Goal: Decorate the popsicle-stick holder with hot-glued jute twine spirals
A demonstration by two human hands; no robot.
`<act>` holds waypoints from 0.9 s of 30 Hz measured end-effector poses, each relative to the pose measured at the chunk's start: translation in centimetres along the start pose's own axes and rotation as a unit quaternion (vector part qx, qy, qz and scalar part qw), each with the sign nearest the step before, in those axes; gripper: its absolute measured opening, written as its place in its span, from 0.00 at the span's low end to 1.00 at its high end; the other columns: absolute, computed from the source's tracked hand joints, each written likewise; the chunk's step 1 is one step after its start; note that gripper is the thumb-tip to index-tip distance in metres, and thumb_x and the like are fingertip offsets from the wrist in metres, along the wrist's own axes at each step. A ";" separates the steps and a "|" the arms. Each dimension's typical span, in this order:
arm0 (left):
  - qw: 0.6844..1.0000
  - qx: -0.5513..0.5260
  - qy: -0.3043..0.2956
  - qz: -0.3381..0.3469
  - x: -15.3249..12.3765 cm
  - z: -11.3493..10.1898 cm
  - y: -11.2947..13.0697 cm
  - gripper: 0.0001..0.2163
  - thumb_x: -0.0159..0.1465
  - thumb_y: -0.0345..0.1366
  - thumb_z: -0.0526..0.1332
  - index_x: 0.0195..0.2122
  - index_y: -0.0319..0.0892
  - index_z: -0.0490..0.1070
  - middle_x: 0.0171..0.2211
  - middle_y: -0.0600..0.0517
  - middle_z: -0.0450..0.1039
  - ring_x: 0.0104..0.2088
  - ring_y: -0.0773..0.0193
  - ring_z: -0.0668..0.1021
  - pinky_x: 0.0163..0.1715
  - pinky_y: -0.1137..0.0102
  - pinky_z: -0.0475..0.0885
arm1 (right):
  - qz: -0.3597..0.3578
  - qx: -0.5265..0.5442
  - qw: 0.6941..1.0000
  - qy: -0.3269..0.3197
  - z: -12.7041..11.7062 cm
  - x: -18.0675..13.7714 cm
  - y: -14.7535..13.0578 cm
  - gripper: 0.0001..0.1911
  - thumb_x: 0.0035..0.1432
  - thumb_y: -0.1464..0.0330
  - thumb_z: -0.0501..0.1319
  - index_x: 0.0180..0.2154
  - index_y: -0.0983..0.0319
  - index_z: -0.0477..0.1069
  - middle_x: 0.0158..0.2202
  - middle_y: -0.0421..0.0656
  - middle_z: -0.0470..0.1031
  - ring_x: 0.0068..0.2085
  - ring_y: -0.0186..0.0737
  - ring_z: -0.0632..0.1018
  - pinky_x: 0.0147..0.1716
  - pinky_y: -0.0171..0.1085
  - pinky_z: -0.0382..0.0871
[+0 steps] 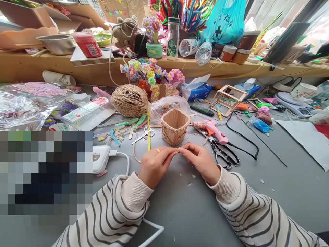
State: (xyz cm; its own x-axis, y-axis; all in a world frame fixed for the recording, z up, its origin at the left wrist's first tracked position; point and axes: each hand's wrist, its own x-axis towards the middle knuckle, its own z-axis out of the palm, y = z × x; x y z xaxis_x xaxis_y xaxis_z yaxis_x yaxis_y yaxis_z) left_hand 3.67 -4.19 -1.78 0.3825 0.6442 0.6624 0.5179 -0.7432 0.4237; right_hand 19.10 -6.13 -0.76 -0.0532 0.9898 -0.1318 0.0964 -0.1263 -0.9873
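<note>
My left hand (pixel 156 164) and my right hand (pixel 199 160) meet at the fingertips over the grey table. Both are closed in a pinch, and whatever lies between them is too small to make out. Just behind the fingers stands a small wooden basket (pixel 175 125), upright, with twine around its rim and base. Left of it lie small scissors (pixel 144 134) with white handles. A pink glue gun (pixel 212 129) rests to the right of the basket, its black cord trailing off. Dark-handled pliers or shears (pixel 224 153) lie beside my right hand.
A ball of twine (pixel 130 100) and a clear plastic bag (pixel 168 106) sit behind the basket. A white power bank (pixel 101 159) with a cable lies left. Farther right are a small wooden frame (pixel 227 99), a white scale (pixel 294 104) and white paper (pixel 305 139). A crowded ledge (pixel 102 70) runs behind.
</note>
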 end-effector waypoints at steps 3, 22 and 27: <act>1.000 -0.015 -0.003 -0.006 0.0 0.0 -0.1 0.04 0.56 0.29 0.59 0.31 0.39 0.71 0.25 0.52 0.75 0.25 0.69 0.75 0.27 0.75 0.68 | -0.019 -0.052 0.998 -0.009 -0.6 0.1 -0.4 0.12 0.50 0.61 0.58 0.26 0.63 0.70 0.22 0.37 0.66 0.23 0.28 0.63 0.22 0.31 0.56; 0.980 -0.128 -0.036 -0.151 0.5 -0.1 0.5 0.06 0.58 0.32 0.56 0.31 0.39 0.72 0.27 0.52 0.76 0.23 0.71 0.73 0.24 0.76 0.67 | -0.085 -0.068 0.994 0.032 -0.4 -0.1 -0.6 0.10 0.49 0.62 0.59 0.28 0.64 0.71 0.28 0.42 0.71 0.31 0.35 0.71 0.31 0.34 0.65; 0.940 -0.218 -0.068 -0.254 0.7 -0.1 0.7 0.08 0.58 0.36 0.56 0.29 0.39 0.71 0.25 0.53 0.75 0.18 0.73 0.68 0.20 0.76 0.66 | -0.094 -0.041 0.993 0.053 0.3 -0.2 -0.4 0.09 0.50 0.64 0.59 0.28 0.63 0.70 0.28 0.41 0.72 0.31 0.34 0.71 0.32 0.34 0.65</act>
State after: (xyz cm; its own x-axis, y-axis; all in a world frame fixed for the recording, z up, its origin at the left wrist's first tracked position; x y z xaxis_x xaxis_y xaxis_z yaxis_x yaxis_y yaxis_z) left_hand 4.23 -4.31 -0.93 0.2801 0.9308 0.2348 0.3074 -0.3187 0.8966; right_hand 18.82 -6.27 -0.36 0.0260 0.9973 0.0693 0.1751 0.0637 -0.9825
